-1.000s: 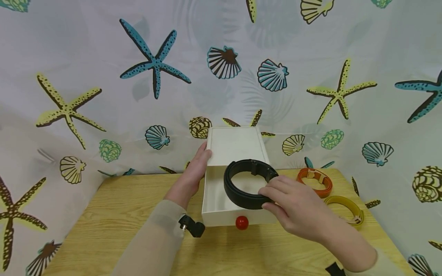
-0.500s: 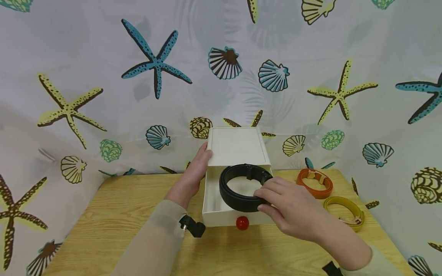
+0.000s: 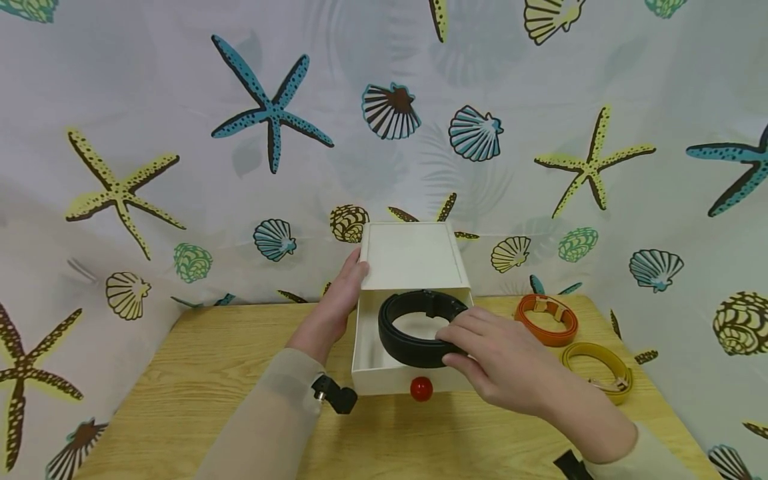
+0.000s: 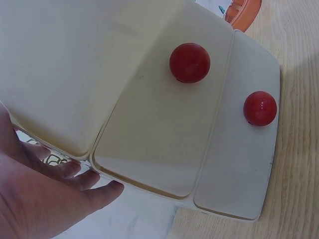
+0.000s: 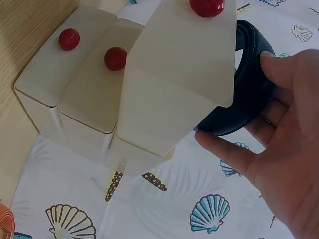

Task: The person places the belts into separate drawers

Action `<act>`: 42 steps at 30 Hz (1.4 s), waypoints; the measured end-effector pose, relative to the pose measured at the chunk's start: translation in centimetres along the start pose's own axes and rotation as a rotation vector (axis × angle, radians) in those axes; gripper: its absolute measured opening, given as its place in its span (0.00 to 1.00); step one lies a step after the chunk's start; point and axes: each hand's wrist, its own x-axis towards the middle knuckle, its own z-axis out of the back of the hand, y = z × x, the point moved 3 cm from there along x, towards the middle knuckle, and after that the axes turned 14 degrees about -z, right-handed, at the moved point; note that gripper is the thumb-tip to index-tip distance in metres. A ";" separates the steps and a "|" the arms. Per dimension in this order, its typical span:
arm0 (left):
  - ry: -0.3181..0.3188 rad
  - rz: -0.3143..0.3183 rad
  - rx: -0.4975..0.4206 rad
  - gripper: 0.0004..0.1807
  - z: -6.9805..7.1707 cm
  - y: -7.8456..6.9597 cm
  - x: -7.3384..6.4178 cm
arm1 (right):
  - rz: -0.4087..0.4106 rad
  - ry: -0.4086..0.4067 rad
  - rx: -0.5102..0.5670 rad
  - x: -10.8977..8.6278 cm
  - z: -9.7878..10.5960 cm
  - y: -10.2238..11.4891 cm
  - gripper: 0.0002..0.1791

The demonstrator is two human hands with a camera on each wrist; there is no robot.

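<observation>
roundly coiled, wide black belt (image 3: 411, 351) pinched by right hand (image 3: 504, 363); left hand (image 3: 335, 301) unclenched.

A wooden table (image 3: 240, 360) carries a drawer cabinet (image 3: 414, 257). Right of it lie one orange belt (image 3: 545, 335), one yellow belt (image 3: 623, 375).

Hands (image 3: 501, 363) bare — beige sleeves (image 3: 264, 413), black mount (image 3: 341, 399) with silvery screw (image 3: 320, 395) at left cuff (image 3: 303, 367) — black piece (image 3: 573, 465) at right cuff (image 3: 633, 452).

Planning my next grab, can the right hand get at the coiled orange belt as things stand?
Probably not yet: the right hand holds the coiled black belt over the open white plastic drawer, though nothing covers the orange belt.
</observation>
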 end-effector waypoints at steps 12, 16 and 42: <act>-0.003 -0.030 -0.001 0.37 -0.1 0.2 0.2 | -0.011 0.029 -0.012 0.9 -0.8 -0.7 0.13; -0.005 -0.024 -0.002 0.38 -0.1 0.1 0.1 | -0.024 0.048 -0.015 1.3 -1.0 -1.0 0.12; -0.008 -0.024 -0.010 0.38 -0.2 0.1 0.1 | -0.113 0.167 0.016 3.4 -2.4 -1.5 0.15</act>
